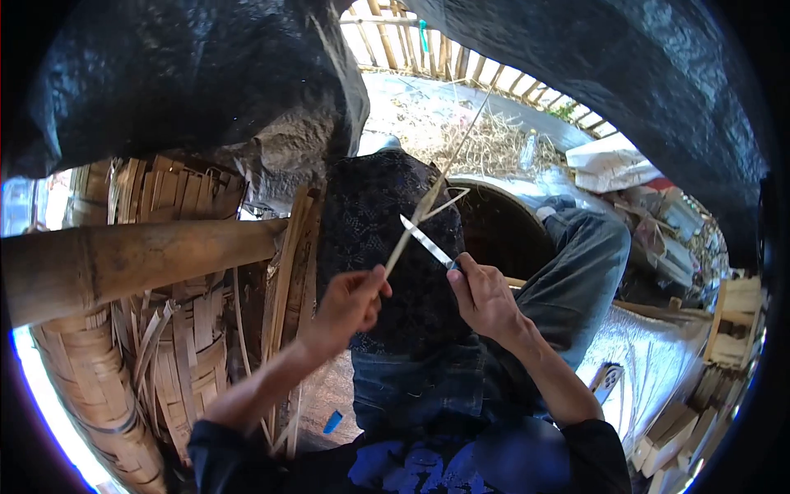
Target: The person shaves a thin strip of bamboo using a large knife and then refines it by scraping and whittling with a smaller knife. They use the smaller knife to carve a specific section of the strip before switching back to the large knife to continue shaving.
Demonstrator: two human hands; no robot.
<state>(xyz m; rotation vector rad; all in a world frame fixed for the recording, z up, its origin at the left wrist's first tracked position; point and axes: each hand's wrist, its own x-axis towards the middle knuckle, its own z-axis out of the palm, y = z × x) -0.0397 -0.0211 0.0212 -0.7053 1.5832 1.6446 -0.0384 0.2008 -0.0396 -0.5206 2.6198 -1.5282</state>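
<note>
My left hand [350, 305] is closed around the near end of a long thin bamboo strip [430, 200], which slants up and away to the right. A curled sliver [450, 202] stands off the strip partway along. In my right hand [484, 298] is a knife [427, 243], gripped by its handle, which the fingers mostly hide. Its bright blade points up and left, the tip close beside the strip below the sliver. Under both hands a dark patterned cloth [387, 239] covers my leg.
A thick bamboo pole [148, 262] juts in from the left, above woven bamboo baskets [90, 387]. Beyond my knee stands a large round container [502, 226]. Dark plastic sheeting [189, 74] hangs overhead. Wood blocks [671, 436] lie at the lower right, and a bamboo fence [395, 41] runs behind.
</note>
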